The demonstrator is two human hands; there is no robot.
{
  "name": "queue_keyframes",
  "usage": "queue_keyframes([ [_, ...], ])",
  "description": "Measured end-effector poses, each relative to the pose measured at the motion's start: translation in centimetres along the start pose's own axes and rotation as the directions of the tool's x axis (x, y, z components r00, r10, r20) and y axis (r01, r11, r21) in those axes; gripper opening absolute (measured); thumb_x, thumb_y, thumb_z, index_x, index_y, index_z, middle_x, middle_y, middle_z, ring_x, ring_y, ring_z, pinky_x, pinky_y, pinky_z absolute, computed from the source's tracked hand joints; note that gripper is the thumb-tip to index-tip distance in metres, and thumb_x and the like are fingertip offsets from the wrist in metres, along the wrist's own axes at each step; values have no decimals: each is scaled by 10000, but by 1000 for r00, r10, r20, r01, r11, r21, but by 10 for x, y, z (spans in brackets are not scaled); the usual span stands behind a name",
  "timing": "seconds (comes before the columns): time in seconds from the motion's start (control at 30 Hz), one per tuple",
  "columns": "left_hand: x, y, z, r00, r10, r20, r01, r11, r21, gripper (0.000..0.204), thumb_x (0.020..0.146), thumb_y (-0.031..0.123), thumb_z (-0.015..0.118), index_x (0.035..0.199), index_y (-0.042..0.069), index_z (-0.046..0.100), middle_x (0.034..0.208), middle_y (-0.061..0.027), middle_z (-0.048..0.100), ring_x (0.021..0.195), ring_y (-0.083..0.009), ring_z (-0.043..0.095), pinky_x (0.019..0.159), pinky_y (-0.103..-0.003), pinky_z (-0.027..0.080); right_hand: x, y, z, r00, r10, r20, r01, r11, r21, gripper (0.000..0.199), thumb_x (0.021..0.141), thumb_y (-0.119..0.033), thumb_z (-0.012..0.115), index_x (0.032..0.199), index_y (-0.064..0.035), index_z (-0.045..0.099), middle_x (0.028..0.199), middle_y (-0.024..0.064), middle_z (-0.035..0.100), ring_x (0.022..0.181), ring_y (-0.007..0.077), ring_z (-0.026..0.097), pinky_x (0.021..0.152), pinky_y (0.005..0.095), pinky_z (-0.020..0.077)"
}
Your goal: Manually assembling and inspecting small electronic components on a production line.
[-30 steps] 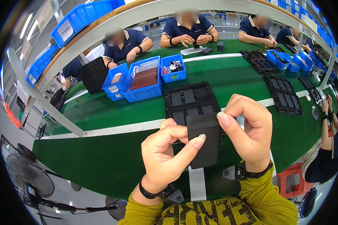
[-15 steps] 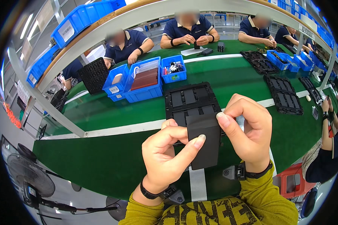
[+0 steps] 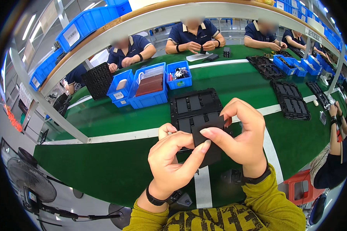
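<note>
Little has shifted: both hands stay clamped on the black flat part (image 3: 207, 139), left hand (image 3: 172, 159) fingers pinching its lower edge, right hand (image 3: 241, 135) fingers gripping its right side, above the black tray (image 3: 194, 106) on the green tabletop (image 3: 104, 169).

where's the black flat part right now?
Head view, centre: the black flat part is pinched between the left hand and right hand, above the black tray.

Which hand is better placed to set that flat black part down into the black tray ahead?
Probably the right hand: it pinches the flat black part at its upper edge, nearest the black tray. The left hand grips lower, nearer the body.
</note>
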State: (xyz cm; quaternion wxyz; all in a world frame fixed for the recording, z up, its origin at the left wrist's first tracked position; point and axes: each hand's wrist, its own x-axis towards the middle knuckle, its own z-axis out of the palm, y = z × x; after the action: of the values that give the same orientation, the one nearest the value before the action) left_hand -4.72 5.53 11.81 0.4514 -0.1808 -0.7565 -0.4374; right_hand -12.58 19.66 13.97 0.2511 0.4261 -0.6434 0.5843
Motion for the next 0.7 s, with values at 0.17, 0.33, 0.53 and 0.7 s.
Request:
queue_keyframes([
  [0.17,1,2,0,983,-163,-81,150,978,-147,143,686,-27,716,758,15,601,637,-23,586,616,-113,459,698,-291,341,3,8,0,982,1,-188,-4,1000,-16,175,725,-78,712,761,2,560,686,56,539,626,136,522,585,247,425],
  [0.33,2,8,-9,919,-384,-89,349,897,-270,138,690,-54,711,768,-17,603,660,-37,586,678,-123,441,654,-262,354,-1,1,-13,981,177,83,-192,950,248,93,793,-65,641,805,22,611,741,73,611,664,124,562,627,254,448],
  [0.53,4,4,-7,933,-351,-86,307,895,-324,161,711,-55,698,860,-37,639,690,-35,600,685,-112,458,656,-249,375,1,-8,-13,830,180,529,-275,956,106,191,741,-100,714,653,23,597,562,81,568,511,126,523,489,255,401],
  [0.7,8,1,-2,935,-355,11,315,815,-486,151,788,-9,648,936,-40,651,870,-73,625,796,-120,539,740,-247,422,-5,-2,-3,891,175,420,-253,958,136,237,743,-106,715,603,21,573,493,73,518,439,106,462,419,266,340],
])
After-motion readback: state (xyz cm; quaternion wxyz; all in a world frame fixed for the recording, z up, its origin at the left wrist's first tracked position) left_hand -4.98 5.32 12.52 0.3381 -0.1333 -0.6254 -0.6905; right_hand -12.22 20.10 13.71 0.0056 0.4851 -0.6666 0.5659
